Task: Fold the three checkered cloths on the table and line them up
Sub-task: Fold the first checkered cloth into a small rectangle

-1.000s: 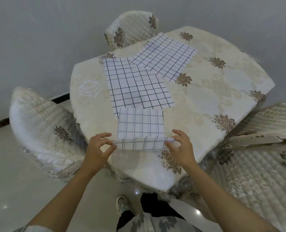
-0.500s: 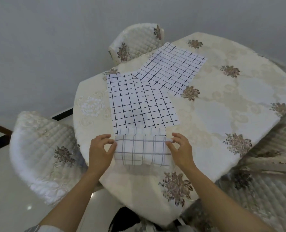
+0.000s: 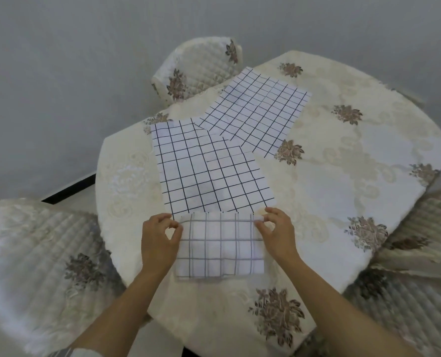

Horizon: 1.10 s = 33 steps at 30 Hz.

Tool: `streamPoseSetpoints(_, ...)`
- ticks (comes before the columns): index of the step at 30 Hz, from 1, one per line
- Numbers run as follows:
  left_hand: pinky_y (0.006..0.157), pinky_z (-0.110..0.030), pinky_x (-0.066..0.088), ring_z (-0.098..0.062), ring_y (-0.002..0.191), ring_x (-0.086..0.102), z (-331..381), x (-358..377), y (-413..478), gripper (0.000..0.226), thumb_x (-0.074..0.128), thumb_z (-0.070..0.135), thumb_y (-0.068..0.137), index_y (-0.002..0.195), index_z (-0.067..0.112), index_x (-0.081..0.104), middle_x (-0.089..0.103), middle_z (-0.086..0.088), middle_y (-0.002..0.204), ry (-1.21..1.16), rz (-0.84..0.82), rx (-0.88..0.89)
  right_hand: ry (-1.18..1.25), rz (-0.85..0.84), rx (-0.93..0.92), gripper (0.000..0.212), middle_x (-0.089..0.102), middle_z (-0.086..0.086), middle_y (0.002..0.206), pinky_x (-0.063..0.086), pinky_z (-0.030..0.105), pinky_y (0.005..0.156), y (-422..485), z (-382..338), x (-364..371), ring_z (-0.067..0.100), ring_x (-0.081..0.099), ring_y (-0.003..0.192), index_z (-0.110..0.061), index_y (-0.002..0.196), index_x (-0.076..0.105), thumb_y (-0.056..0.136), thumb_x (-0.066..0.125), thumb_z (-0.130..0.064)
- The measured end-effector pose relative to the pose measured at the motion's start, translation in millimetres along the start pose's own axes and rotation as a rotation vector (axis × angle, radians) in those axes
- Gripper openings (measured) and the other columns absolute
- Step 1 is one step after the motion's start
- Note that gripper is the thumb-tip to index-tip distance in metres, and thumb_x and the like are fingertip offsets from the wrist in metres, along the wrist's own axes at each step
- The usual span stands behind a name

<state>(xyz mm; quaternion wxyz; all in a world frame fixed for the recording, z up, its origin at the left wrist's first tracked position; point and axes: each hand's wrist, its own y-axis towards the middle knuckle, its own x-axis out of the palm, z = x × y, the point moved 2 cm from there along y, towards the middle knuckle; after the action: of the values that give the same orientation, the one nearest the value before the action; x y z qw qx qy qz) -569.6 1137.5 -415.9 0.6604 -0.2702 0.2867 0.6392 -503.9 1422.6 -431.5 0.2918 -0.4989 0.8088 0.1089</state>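
Observation:
A small grey-checked cloth (image 3: 220, 247) lies folded near the table's front edge. My left hand (image 3: 158, 240) pinches its far left corner and my right hand (image 3: 277, 234) pinches its far right corner. Just beyond it a larger black-checked cloth (image 3: 206, 171) lies flat and unfolded. A second black-checked cloth (image 3: 258, 112) lies flat behind that one, turned at an angle, with its near corner tucked under the middle cloth.
The round table (image 3: 343, 176) wears a cream cloth with brown flower prints. Quilted chairs stand at the back (image 3: 201, 65), at the left (image 3: 41, 258) and at the right (image 3: 418, 266). A grey wall rises behind.
Both hands have carried the near edge of the grey-checked cloth away from me and laid it over the far edge, folding the cloth in half. The camera moved closer.

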Motion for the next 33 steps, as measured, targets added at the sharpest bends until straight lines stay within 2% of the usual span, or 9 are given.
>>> streamPoseSetpoints(3, 0.081, -0.014, 0.029, -0.017, 0.109, 0.047, -2.0, 4.6, 5.4, 0.003, 0.072, 0.016, 0.086, 0.085, 0.016, 0.070, 0.061, -0.002, 0.114, 0.010, -0.006, -0.013, -0.001, 0.015, 0.013, 0.012, 0.057, -0.002, 0.127, 0.032, 0.037, 0.107, 5.5, 0.3, 5.0, 0.015, 0.044, 0.124, -0.016, 0.082, 0.068, 0.086, 0.072, -0.027)
streamPoseSetpoints(8, 0.082, -0.023, 0.033, -0.020, 0.110, 0.048, -10.1, 6.6, 12.2, 0.007, 0.072, 0.017, 0.085, 0.082, 0.021, 0.067, 0.060, -0.002, 0.114, 0.031, -0.035, -0.052, -0.044, 0.009, 0.033, 0.010, 0.057, 0.001, 0.126, 0.032, 0.041, 0.108, 15.0, 3.4, 15.4, 0.018, 0.044, 0.125, -0.016, 0.083, 0.068, 0.085, 0.073, -0.025)
streamPoseSetpoints(13, 0.083, -0.026, 0.036, -0.020, 0.110, 0.049, -19.6, 13.6, 17.3, 0.011, 0.072, 0.018, 0.085, 0.081, 0.024, 0.064, 0.060, -0.004, 0.114, 0.049, -0.067, -0.078, -0.083, 0.002, 0.066, 0.011, 0.057, 0.002, 0.127, 0.033, 0.049, 0.106, 21.2, 10.1, 23.3, 0.020, 0.044, 0.124, -0.017, 0.086, 0.068, 0.085, 0.073, -0.027)
streamPoseSetpoints(17, 0.082, -0.026, 0.036, -0.020, 0.110, 0.048, -21.6, 20.6, 21.9, 0.009, 0.072, 0.017, 0.086, 0.080, 0.021, 0.065, 0.059, -0.004, 0.114, 0.050, -0.083, -0.085, -0.084, 0.023, 0.089, 0.012, 0.056, 0.002, 0.127, 0.031, 0.049, 0.108, 23.3, 11.7, 26.4, 0.021, 0.044, 0.125, -0.016, 0.090, 0.069, 0.086, 0.072, -0.026)
streamPoseSetpoints(21, 0.083, -0.029, 0.039, -0.020, 0.108, 0.048, -25.2, 21.6, 23.4, 0.008, 0.072, 0.017, 0.083, 0.089, 0.019, 0.067, 0.058, -0.001, 0.112, 0.078, -0.076, -0.077, -0.162, 0.024, 0.068, 0.025, 0.047, 0.004, 0.138, 0.026, 0.049, 0.108, 19.8, 8.4, 27.0, 0.023, 0.036, 0.133, -0.020, 0.108, 0.067, 0.085, 0.072, -0.029)
streamPoseSetpoints(23, 0.084, -0.030, 0.041, -0.019, 0.108, 0.047, -26.5, 19.2, 20.0, 0.017, 0.073, 0.019, 0.082, 0.098, 0.019, 0.066, 0.057, 0.000, 0.113, 0.095, -0.078, -0.056, -0.201, 0.015, 0.036, 0.037, 0.041, 0.004, 0.144, 0.023, 0.048, 0.108, 13.9, 8.3, 27.1, 0.022, 0.031, 0.137, -0.024, 0.119, 0.062, 0.084, 0.072, -0.031)
streamPoseSetpoints(26, 0.085, -0.032, 0.042, -0.019, 0.108, 0.047, -27.6, 16.5, 10.1, 0.027, 0.074, 0.020, 0.081, 0.105, 0.018, 0.064, 0.057, 0.000, 0.114, 0.134, -0.088, -0.007, -0.227, 0.031, -0.033, 0.044, 0.039, 0.007, 0.146, 0.024, 0.046, 0.107, 0.0, 9.5, 27.1, 0.024, 0.030, 0.137, -0.023, 0.125, 0.058, 0.084, 0.073, -0.030)
streamPoseSetpoints(30, 0.085, -0.040, 0.046, -0.023, 0.110, 0.049, -26.9, 19.3, -13.0, 0.036, 0.077, 0.022, 0.078, 0.111, 0.018, 0.063, 0.056, 0.000, 0.120, 0.213, -0.137, 0.100, -0.272, 0.015, -0.188, 0.046, 0.041, 0.008, 0.146, 0.022, 0.040, 0.105, -29.3, 12.4, 31.3, 0.023, 0.031, 0.138, -0.023, 0.125, 0.059, 0.082, 0.076, -0.027)
streamPoseSetpoints(33, 0.088, -0.043, 0.045, -0.025, 0.119, 0.047, -22.1, 26.9, -38.0, 0.037, 0.079, 0.025, 0.076, 0.110, 0.020, 0.066, 0.054, -0.003, 0.128, 0.284, -0.212, 0.245, -0.308, -0.037, -0.328, 0.042, 0.043, 0.010, 0.146, 0.028, 0.043, 0.106, -54.3, 17.6, 39.7, 0.027, 0.035, 0.138, -0.023, 0.117, 0.063, 0.078, 0.079, -0.023)
